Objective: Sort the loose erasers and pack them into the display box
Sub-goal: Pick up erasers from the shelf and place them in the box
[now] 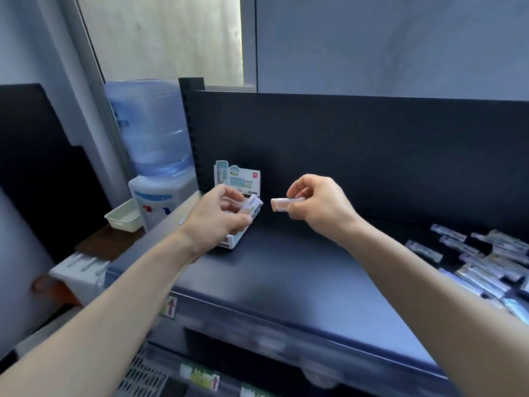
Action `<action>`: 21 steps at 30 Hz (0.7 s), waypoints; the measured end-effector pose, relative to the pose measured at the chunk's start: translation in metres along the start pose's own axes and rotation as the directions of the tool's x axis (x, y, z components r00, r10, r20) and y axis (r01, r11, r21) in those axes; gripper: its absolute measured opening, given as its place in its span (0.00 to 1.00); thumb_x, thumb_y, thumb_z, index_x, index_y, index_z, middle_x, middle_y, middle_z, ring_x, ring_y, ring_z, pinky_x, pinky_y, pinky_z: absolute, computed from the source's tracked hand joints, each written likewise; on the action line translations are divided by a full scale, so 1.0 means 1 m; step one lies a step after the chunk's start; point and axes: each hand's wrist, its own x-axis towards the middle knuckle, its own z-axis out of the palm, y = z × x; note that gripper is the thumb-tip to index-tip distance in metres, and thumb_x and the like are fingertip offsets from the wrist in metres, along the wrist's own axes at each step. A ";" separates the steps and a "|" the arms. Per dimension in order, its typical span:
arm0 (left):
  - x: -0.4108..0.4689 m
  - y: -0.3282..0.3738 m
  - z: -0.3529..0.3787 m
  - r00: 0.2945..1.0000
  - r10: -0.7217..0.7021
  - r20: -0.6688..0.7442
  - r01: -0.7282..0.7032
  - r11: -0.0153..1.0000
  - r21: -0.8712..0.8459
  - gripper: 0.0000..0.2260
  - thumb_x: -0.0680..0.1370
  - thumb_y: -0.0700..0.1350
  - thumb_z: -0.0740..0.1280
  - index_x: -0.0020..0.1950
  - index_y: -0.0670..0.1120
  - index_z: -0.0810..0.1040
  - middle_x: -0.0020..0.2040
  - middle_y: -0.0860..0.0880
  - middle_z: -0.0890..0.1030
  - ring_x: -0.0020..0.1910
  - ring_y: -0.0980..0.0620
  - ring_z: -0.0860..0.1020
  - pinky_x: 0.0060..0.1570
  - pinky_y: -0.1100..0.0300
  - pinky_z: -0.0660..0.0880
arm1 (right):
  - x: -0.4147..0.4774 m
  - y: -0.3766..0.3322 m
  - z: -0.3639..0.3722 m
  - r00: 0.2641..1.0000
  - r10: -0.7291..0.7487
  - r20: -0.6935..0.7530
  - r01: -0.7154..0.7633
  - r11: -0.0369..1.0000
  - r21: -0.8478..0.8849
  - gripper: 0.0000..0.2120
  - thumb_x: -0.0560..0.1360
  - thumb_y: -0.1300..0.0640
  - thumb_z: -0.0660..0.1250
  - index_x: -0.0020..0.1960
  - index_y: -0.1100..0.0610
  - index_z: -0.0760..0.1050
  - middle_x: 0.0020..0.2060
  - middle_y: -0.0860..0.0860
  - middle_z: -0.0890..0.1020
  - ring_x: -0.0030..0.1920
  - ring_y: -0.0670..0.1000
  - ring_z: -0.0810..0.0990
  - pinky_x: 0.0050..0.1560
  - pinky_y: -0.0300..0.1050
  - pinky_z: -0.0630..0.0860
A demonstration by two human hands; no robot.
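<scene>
A small white and teal display box (232, 242) stands on the dark shelf (286, 282) at the left, its printed lid flap (243, 179) upright against the back panel. My left hand (220, 213) hovers over the box opening, fingers closed on a wrapped eraser (253, 206). My right hand (317, 204) is held just to the right of it, above the shelf, pinching another wrapped eraser (282, 203) by its end. A heap of several loose wrapped erasers (486, 259) lies on the shelf at the far right.
The shelf's dark back panel (372, 153) rises behind the box. Left of the shelf stand a water dispenser (151, 156) with a blue bottle and a pale tray (124, 216) on a brown stand. Lower shelves with price tags (200, 376) show below.
</scene>
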 end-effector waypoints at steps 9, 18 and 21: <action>0.019 -0.005 -0.019 0.997 -0.019 -0.072 0.029 0.990 0.142 0.09 0.72 0.32 0.70 0.40 0.46 0.77 0.34 0.48 0.76 0.31 0.55 0.70 0.27 0.72 0.68 | 0.043 0.002 0.016 0.995 -0.078 0.070 0.073 0.995 0.067 0.08 0.70 0.59 0.74 0.38 0.54 0.76 0.32 0.51 0.76 0.32 0.49 0.72 0.33 0.40 0.73; 0.053 -0.026 -0.039 0.991 -0.017 -0.130 0.053 0.960 0.276 0.10 0.71 0.36 0.72 0.39 0.50 0.75 0.35 0.48 0.74 0.35 0.52 0.70 0.35 0.61 0.68 | 0.076 0.004 0.038 0.982 -0.149 0.113 0.161 0.982 -0.102 0.12 0.69 0.72 0.66 0.43 0.55 0.77 0.37 0.51 0.77 0.31 0.46 0.71 0.26 0.31 0.69; 0.068 -0.037 -0.047 0.996 -0.009 -0.093 0.039 0.942 0.333 0.10 0.71 0.39 0.73 0.39 0.50 0.74 0.34 0.50 0.73 0.35 0.52 0.71 0.37 0.59 0.69 | 0.088 0.002 0.051 0.984 -0.146 0.098 0.158 0.979 -0.130 0.10 0.69 0.69 0.67 0.44 0.56 0.75 0.38 0.49 0.76 0.34 0.48 0.73 0.31 0.35 0.71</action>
